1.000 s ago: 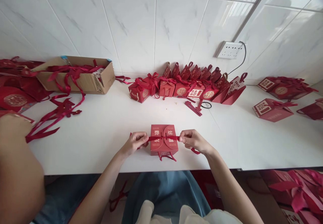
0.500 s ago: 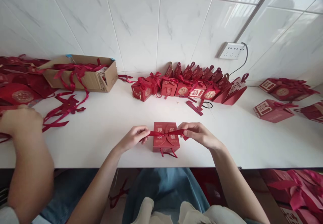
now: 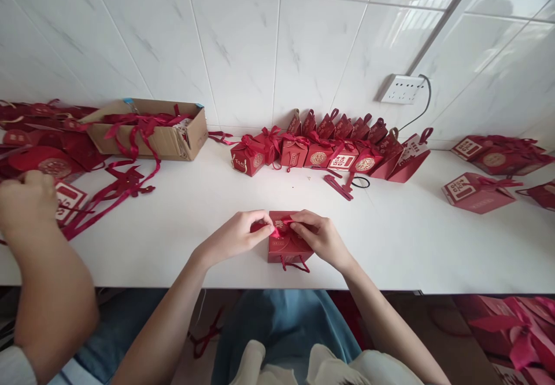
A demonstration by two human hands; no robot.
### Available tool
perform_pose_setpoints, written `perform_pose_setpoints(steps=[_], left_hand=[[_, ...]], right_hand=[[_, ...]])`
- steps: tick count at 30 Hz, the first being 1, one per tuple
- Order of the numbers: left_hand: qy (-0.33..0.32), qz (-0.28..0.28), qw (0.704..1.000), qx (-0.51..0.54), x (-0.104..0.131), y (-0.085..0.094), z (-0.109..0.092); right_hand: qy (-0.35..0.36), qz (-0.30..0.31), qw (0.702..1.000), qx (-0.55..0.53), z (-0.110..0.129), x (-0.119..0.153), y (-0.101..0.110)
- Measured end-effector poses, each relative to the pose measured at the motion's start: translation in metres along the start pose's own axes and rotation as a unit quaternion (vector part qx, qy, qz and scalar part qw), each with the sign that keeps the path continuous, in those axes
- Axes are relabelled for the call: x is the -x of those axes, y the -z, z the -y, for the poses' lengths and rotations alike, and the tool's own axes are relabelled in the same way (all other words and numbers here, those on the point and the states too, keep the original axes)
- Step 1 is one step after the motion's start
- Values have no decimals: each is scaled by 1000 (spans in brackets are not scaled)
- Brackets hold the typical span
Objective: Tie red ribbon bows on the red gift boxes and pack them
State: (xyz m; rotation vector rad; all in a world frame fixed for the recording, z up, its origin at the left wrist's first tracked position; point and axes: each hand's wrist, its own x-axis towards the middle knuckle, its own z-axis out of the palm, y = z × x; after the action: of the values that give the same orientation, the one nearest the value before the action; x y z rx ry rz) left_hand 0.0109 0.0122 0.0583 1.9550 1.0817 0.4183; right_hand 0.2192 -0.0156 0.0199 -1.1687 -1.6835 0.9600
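Note:
A small red box (image 3: 288, 250) with a twisted cord handle stands near the table's front edge. Across its top runs a red ribbon (image 3: 277, 232). My left hand (image 3: 238, 236) pinches the ribbon at the left side of the box top, fingertips together. From the right, my right hand (image 3: 319, 234) pinches the ribbon over the box top. Both hands are close to each other, with the middle of the ribbon between them. Part of the box top is hidden by my fingers.
Behind are a row of red boxes (image 3: 318, 156) and red strips (image 3: 338, 187). A cardboard box (image 3: 169, 142) of ribbons stands back left, loose ribbons (image 3: 124, 182) before it. Another person's hand (image 3: 28, 206) is far left, near red boxes. More red boxes (image 3: 479, 193) are right.
My hands have come closer together over the box, and the ribbon ends are no longer stretched out sideways. The other person's hand has shifted, and a patterned box now shows beside it.

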Motion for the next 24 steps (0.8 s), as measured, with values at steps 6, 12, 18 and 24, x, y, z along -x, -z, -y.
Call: perform_pose_setpoints(steps=[6,12,18,24], left_hand=[[-86,-21,991,-100,-7,5,-12],[-184,-17,963,-197,-20,7,-25],[-195,-34,973,-117,-41,4,-22],[-109,-71,991,31,-55,-13,10]], right_hand=[[-9,-44,999,29,-1,1,-8],[-53,-50,997,-12,-1,-3,-12],[-57,-45,996,-53,-3,-1,-13],[-76,-84,991,-65,-4,3,-11]])
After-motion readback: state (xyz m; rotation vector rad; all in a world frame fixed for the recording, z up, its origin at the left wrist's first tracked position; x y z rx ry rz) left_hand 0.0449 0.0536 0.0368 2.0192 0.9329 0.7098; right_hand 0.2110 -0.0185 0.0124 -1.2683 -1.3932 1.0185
